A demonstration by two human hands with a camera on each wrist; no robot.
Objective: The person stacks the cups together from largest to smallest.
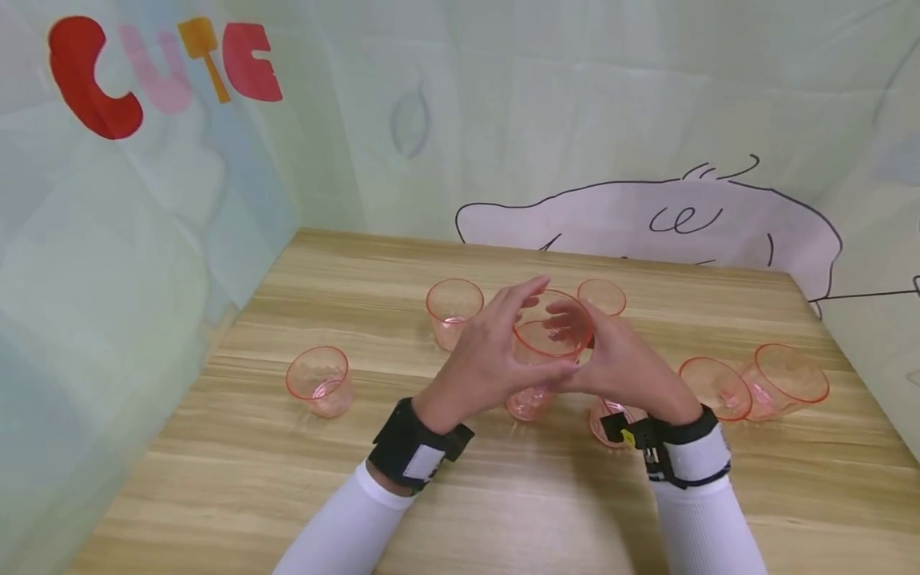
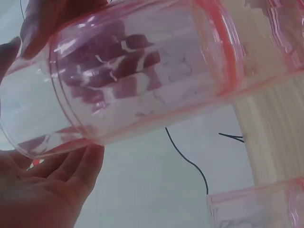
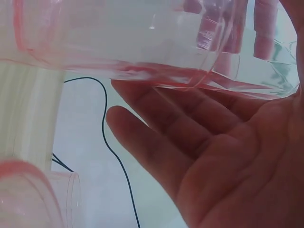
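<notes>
Both hands hold a clear pink cup with a red rim [image 1: 553, 351] upright between them, above the middle of the table. My left hand [image 1: 485, 359] curves round its left side, and my right hand [image 1: 621, 359] round its right. In the left wrist view, fingers show through the clear wall of the cup [image 2: 142, 76]. Directly beneath it in the head view is another pink cup base [image 1: 528, 405], which overlaps it. In the right wrist view, the fingers [image 3: 156, 137] lie along the cup's side.
More pink cups stand about the wooden table [image 1: 237, 463]: one at left [image 1: 327, 395], one behind my left hand [image 1: 446, 319], one farther back [image 1: 602, 297]. Another cup [image 1: 611, 423] is partly hidden by my right hand. Two cups [image 1: 787, 383] stand close together at right. A printed cloth [image 1: 402, 184] hangs behind.
</notes>
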